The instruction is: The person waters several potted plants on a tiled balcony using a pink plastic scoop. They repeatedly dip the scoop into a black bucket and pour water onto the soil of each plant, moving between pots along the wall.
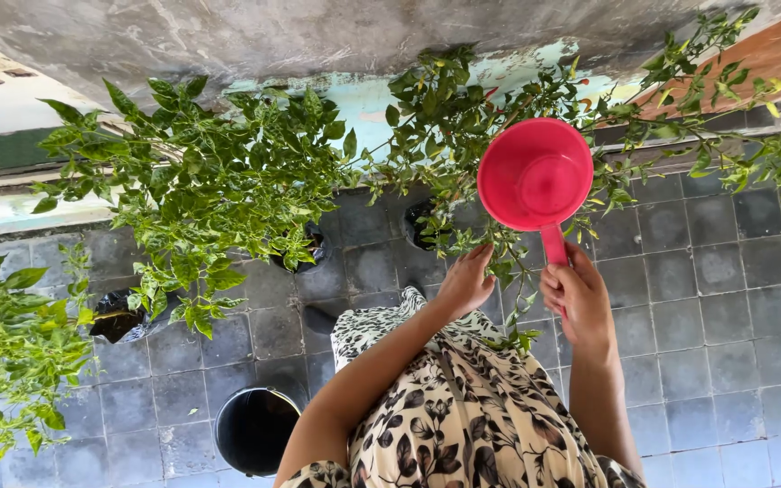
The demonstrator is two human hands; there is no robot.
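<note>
Far right of centre, above the grey tiled floor (725, 298): the right hand (578, 303) is clenched round the short handle (553, 244) of a red plastic dipper (535, 176). The dipper's bowl stands out on the far side of the fist. Its round face is turned toward the camera, in among the leaves.

- Left hand (465, 282): just left of the right hand, fingers loosely extended against the near foliage of the leafy plant (463, 108). It is not closed on anything that shows.
- Dipper relative to grip: the bowl is directly beyond the right fist, and the handle runs straight back into it. The bowl's near edge is close to the fingers but apart from them. I cannot tell whether it holds water.
- The plant's dark pot (422, 226) sits left of the bowl and a little nearer, partly hidden by stems.
- Judgement on handling: the fist sits low on a short handle, so the bowl's weight hangs out in front of it. A firm wrist and a slow tilt would keep the bowl steady. The bowl would do better over the pot than over the leaves. The left hand is well placed to hold stems aside, and light pressure would be enough, since the branches look thin.
- Around: a second bushy plant in a black planting bag (119, 316) at far left, a black bucket (255, 429) near left, a stained wall (228, 36) along the far edge, and a patterned dress (463, 416) at the near edge.
</note>
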